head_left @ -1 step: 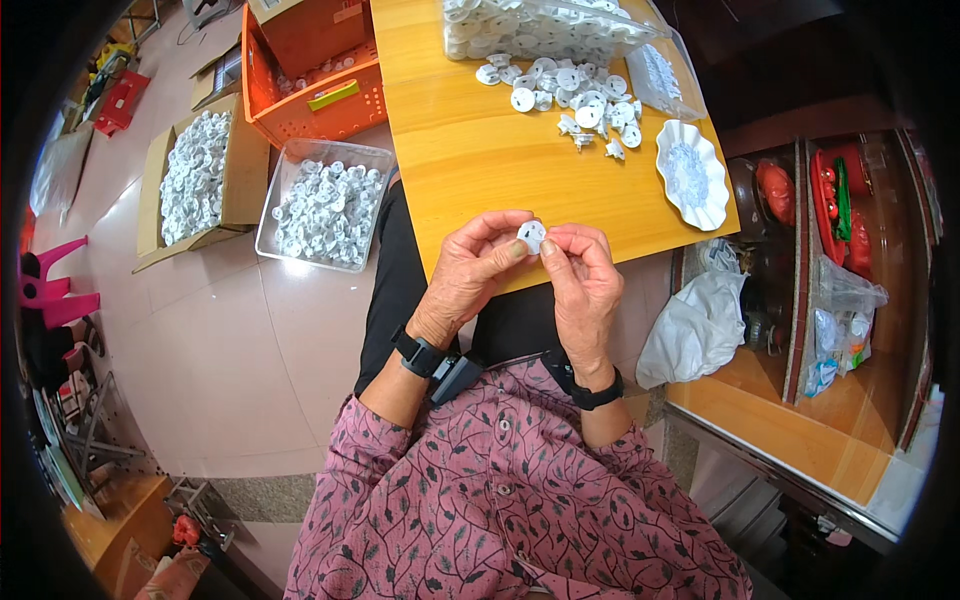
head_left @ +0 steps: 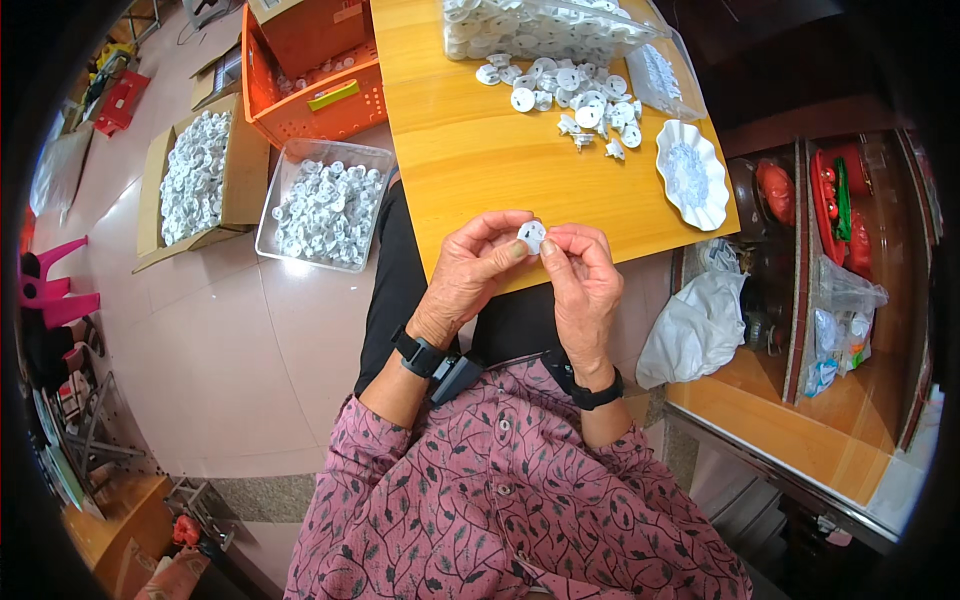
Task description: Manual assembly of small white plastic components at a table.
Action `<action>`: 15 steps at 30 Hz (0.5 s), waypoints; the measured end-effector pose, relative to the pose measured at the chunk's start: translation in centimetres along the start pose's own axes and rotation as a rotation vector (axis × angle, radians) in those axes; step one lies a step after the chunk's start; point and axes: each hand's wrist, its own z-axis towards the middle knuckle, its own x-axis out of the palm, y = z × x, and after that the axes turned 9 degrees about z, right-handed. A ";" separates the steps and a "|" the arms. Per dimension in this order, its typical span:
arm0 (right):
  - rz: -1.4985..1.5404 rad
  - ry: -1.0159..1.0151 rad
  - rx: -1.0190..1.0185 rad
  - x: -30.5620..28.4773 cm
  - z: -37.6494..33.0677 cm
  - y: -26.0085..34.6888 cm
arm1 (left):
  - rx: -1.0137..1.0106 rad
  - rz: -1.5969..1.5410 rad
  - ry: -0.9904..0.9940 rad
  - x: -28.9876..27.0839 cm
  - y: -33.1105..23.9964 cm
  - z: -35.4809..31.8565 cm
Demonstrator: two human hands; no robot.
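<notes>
Over the near edge of the wooden table, my two hands hold one small white round plastic part (head_left: 531,236) with dark openings in its face. My left hand (head_left: 468,264) grips its left side between thumb and fingers. The thumb and forefinger of my right hand (head_left: 584,276) pinch at its right edge; whether a smaller piece sits between those fingertips is hidden. Farther up the table lies a loose pile of similar white parts (head_left: 590,98). To the right, a white scalloped dish (head_left: 708,212) holds small translucent pieces (head_left: 686,175).
A clear bin of white parts (head_left: 540,32) stands at the table's far end, beside a clear tray (head_left: 690,100). Left on the floor are a clear tub (head_left: 268,240), a cardboard box (head_left: 248,190) and an orange crate (head_left: 300,124). Shelves (head_left: 800,270) and a white bag (head_left: 695,330) flank the right.
</notes>
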 end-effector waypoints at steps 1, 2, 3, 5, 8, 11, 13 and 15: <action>0.006 -0.002 0.002 0.0 0.0 0.0 | 0.001 0.000 -0.001 0.0 0.0 0.0; 0.011 -0.005 0.005 0.0 0.0 -0.1 | 0.002 0.004 -0.002 0.0 0.0 0.0; 0.012 -0.004 0.005 0.0 -0.1 -0.2 | 0.004 0.008 -0.003 -0.1 0.1 0.0; 0.006 -0.012 -0.012 0.0 -0.1 -0.3 | 0.011 0.037 0.002 -0.3 0.3 0.0; -0.012 -0.010 -0.029 -0.1 -0.1 -0.6 | 0.022 0.083 0.007 -0.4 0.4 0.0; -0.030 -0.013 -0.028 -0.1 -0.2 -0.7 | 0.022 0.096 0.003 -0.5 0.4 0.0; -0.048 -0.008 -0.044 -0.1 -0.2 -0.6 | 0.019 0.095 0.000 -0.3 0.3 0.0; -0.064 -0.006 -0.060 -0.1 -0.2 -0.6 | 0.001 0.042 -0.019 0.0 0.0 0.0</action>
